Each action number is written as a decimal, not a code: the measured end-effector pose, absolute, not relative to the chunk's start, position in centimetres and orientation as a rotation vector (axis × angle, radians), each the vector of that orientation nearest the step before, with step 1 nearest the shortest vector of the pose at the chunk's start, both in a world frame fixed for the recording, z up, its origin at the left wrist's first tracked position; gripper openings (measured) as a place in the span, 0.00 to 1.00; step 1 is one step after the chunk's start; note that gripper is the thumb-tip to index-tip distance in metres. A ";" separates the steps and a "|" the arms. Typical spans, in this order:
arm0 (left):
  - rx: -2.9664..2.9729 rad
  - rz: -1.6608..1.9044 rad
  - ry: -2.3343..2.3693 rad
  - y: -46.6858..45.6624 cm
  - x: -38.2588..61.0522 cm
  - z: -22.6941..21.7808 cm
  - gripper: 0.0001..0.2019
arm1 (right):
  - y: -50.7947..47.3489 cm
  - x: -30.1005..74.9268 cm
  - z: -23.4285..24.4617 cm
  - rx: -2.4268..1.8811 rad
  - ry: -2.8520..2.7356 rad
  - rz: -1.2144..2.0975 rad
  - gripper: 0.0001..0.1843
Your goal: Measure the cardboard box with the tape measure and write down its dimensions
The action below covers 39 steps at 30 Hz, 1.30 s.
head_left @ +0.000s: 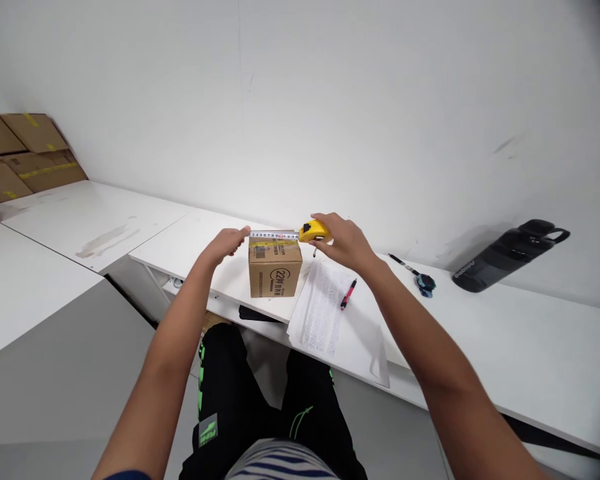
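Observation:
A small brown cardboard box (274,279) with dark print and a strip of yellow tape on top stands on the white table. Across its top runs the pulled-out blade of a yellow tape measure (310,231), number side facing me. My right hand (344,241) grips the yellow case just past the box's right edge. At the left edge, my left hand (227,245) pinches the free end of the blade between thumb and fingers. Whether the blade touches the cardboard I cannot tell.
Written sheets of paper (325,310) lie right of the box, with a red pen (349,294) on them. Farther right are a dark watch (424,283) and a black bottle (505,257) near the wall. Several cardboard boxes (35,150) are stacked at far left.

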<state>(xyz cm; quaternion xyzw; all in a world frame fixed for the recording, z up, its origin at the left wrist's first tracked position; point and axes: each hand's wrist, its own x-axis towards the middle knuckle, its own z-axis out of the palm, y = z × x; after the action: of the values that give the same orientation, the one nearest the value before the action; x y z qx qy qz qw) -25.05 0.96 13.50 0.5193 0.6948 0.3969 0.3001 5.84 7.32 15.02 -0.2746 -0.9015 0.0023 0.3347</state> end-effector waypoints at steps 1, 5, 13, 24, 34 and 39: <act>1.393 1.105 1.826 1.4 -25.1 14.2 0.24 | 5.8 5.6 14.9 -0.714 -2.291 -0.054 0.26; 1.721 1.124 1.723 4.9 -23.4 16.3 0.22 | -1.9 2.6 12.4 -0.752 -2.010 -0.084 0.20; 1.835 0.835 1.996 9.8 -20.4 14.5 0.20 | -5.2 -4.5 8.6 -1.005 -1.705 0.089 0.20; 2.092 0.445 2.149 9.3 -18.8 13.3 0.21 | -1.8 -5.2 7.3 -0.891 -1.660 0.171 0.21; 1.737 1.146 1.953 8.4 -20.8 12.1 0.31 | -1.0 0.5 8.8 -1.049 -1.621 0.686 0.28; 1.550 1.472 1.810 5.2 -25.7 10.6 0.38 | 3.5 3.3 10.0 -0.924 -1.585 0.596 0.35</act>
<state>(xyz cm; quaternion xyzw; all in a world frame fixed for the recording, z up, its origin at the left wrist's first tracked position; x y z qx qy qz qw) -25.67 5.21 10.64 0.5454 0.6369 0.5180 0.1691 3.33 3.50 10.02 -0.3934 -0.6753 0.2541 0.5697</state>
